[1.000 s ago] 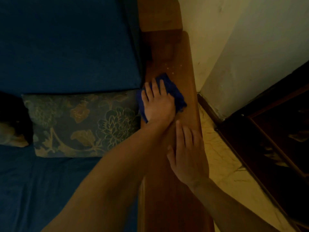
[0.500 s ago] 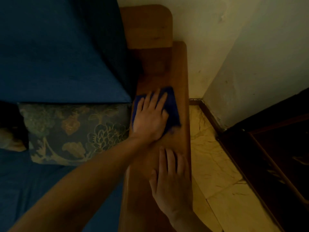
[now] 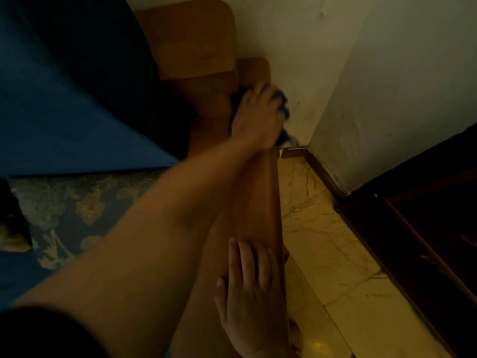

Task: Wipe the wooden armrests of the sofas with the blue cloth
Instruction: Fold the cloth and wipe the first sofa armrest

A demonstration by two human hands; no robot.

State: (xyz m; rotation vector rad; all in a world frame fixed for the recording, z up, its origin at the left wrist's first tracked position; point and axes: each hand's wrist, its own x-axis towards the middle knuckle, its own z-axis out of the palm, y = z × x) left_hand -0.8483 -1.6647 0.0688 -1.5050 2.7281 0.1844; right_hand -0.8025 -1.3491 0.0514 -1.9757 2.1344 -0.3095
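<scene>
The left hand (image 3: pixel 254 117) lies over the cloth (image 3: pixel 282 111) at the far end of the armrest (image 3: pixel 260 202), close to the wall (image 3: pixel 296 47). The hand is blurred, but its fingers bend over the outer edge of the armrest with the cloth under them, so it grips the cloth there. Blue folds show past the fingertips and a dark tail of cloth hangs off the outer edge, just below the wrist. The left forearm crosses from the near left corner over the pillow (image 3: pixel 77 210) and the inner edge of the armrest.

The right hand (image 3: pixel 247 298) rests flat on the near part of the armrest, fingers straight and together, pointing along the wood toward the far end; it holds nothing. It is well apart from the left hand, with bare wood between them.

Beyond the cloth, the sofa's wooden back post (image 3: pixel 191 40) rises at the far end. The blue cushion (image 3: pixel 64 112) fills the left side, touching the inner edge of the armrest, and the flowered pillow lies against it nearer. On the right, a pale marble floor (image 3: pixel 322 241) runs beside the armrest's outer edge, and dark furniture (image 3: pixel 426 215) stands at the right border.
</scene>
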